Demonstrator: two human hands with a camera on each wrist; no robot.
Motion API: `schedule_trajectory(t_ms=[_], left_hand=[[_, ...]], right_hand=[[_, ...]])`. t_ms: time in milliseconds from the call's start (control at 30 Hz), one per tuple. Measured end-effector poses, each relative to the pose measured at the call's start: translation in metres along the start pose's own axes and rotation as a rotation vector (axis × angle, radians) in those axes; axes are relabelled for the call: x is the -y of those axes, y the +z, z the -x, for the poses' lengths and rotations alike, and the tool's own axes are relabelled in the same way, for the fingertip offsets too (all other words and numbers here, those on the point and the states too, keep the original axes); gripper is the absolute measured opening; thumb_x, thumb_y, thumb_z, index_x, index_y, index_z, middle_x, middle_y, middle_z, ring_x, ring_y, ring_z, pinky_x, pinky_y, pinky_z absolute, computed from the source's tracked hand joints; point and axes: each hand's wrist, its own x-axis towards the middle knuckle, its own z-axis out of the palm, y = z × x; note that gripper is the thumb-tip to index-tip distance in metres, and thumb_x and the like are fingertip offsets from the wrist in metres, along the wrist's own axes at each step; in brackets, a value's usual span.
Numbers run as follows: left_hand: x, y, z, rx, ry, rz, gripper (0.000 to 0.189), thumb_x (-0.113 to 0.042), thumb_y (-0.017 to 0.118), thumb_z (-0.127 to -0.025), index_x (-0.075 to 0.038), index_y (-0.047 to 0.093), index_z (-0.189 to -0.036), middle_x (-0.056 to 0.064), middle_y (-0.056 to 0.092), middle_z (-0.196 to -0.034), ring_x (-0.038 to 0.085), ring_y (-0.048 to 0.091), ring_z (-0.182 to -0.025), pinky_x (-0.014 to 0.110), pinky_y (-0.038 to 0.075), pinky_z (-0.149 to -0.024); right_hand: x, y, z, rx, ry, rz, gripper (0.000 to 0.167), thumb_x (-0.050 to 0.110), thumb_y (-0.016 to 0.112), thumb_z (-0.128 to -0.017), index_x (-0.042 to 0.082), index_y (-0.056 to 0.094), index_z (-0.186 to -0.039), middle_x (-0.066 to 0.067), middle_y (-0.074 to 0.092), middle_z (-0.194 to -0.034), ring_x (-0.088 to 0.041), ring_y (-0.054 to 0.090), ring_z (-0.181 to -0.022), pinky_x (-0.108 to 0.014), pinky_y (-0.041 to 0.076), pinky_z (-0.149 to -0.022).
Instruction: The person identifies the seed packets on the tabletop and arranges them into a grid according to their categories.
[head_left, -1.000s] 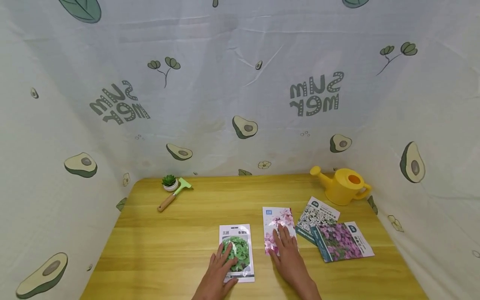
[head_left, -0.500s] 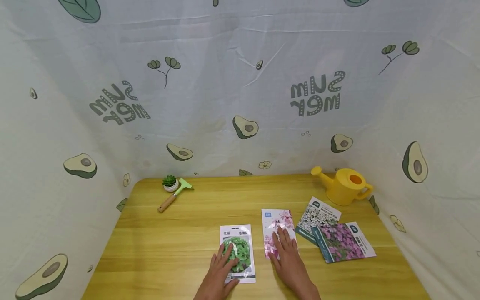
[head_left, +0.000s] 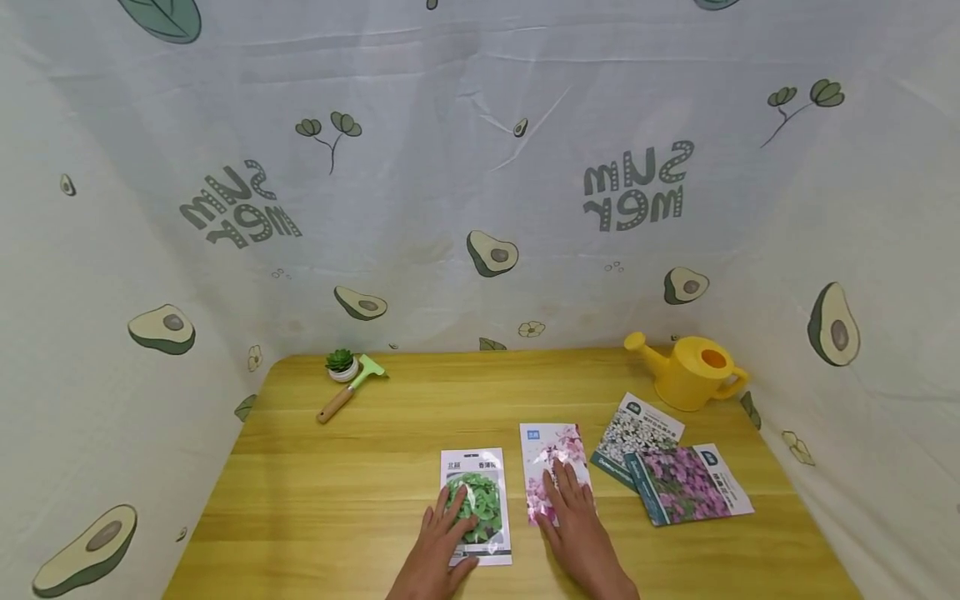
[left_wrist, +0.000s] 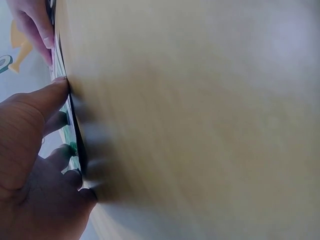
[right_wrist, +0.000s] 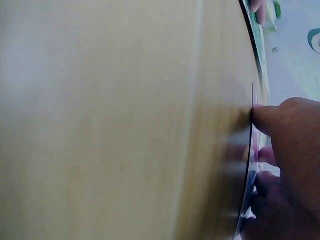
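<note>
In the head view my left hand [head_left: 435, 546] rests with spread fingers on a white seed packet with a green leafy picture [head_left: 483, 500]. My right hand [head_left: 579, 533] lies, fingers extended, on the lower part of a pink-flower seed packet [head_left: 543, 446]. Both packets lie flat and upright side by side, a narrow strip of wood between them. The left wrist view shows the left thumb [left_wrist: 52, 97] at the packet's edge, fingertips down on its face. From the right wrist, the right thumb [right_wrist: 270, 117] touches the near edge of the pink packet.
To the right lie a white-flower seed packet [head_left: 633, 437] and a purple-flower seed packet [head_left: 690, 485], overlapping. Behind them stands a yellow watering can [head_left: 686, 375]. At the back left are a small potted succulent [head_left: 342, 365] and a green hand rake with wooden handle [head_left: 350, 390].
The right hand has slid the pink-flower packet slightly toward the person and a little left. The left hand and its green-leaf packet stay almost in place.
</note>
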Motion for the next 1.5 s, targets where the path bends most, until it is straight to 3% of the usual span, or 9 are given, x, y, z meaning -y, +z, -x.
schedule_trajectory(t_ms=[300, 633, 900, 1200, 1500], left_hand=[[-0.003, -0.003, 0.000, 0.028, -0.033, 0.024, 0.053, -0.026, 0.084, -0.094, -0.011, 0.068, -0.142, 0.018, 0.036, -0.173, 0.054, 0.026, -0.157, 0.078, 0.032, -0.117], [-0.005, -0.004, -0.002, 0.043, -0.054, 0.019, 0.054, -0.026, 0.084, -0.094, -0.012, 0.068, -0.143, 0.017, 0.036, -0.173, 0.053, 0.026, -0.158, 0.076, 0.030, -0.119], [0.000, 0.002, -0.001, -0.006, -0.006, -0.002, 0.053, -0.029, 0.084, -0.094, -0.011, 0.069, -0.141, 0.019, 0.039, -0.171, 0.054, 0.030, -0.156, 0.080, 0.034, -0.113], [-0.011, -0.007, -0.004, 0.050, -0.081, -0.003, 0.055, -0.026, 0.084, -0.094, -0.013, 0.067, -0.144, 0.017, 0.035, -0.174, 0.052, 0.024, -0.159, 0.074, 0.030, -0.122], [-0.009, -0.004, -0.002, 0.035, -0.058, -0.023, 0.053, -0.026, 0.084, -0.093, -0.012, 0.068, -0.142, 0.018, 0.037, -0.172, 0.053, 0.027, -0.158, 0.074, 0.032, -0.120]], right_hand=[[0.006, 0.000, 0.007, 0.006, 0.001, -0.015, 0.062, 0.021, 0.072, -0.102, -0.005, 0.053, -0.155, -0.028, 0.039, -0.167, -0.052, 0.035, -0.155, -0.072, 0.030, -0.122], [0.006, 0.004, 0.013, -0.049, -0.040, 0.012, 0.062, 0.023, 0.073, -0.100, -0.005, 0.056, -0.153, -0.028, 0.045, -0.164, -0.052, 0.041, -0.150, -0.073, 0.036, -0.117], [0.008, 0.002, 0.015, 0.049, 0.012, -0.013, 0.063, 0.025, 0.073, -0.102, -0.003, 0.054, -0.155, -0.026, 0.041, -0.168, -0.051, 0.035, -0.155, -0.074, 0.030, -0.121], [0.010, 0.003, 0.017, 0.033, -0.014, -0.004, 0.063, 0.026, 0.073, -0.101, -0.003, 0.056, -0.154, -0.026, 0.042, -0.167, -0.051, 0.038, -0.153, -0.073, 0.032, -0.121], [0.013, 0.006, 0.023, 0.071, 0.014, 0.007, 0.064, 0.026, 0.074, -0.102, -0.004, 0.054, -0.155, -0.027, 0.040, -0.168, -0.051, 0.036, -0.154, -0.072, 0.032, -0.122]])
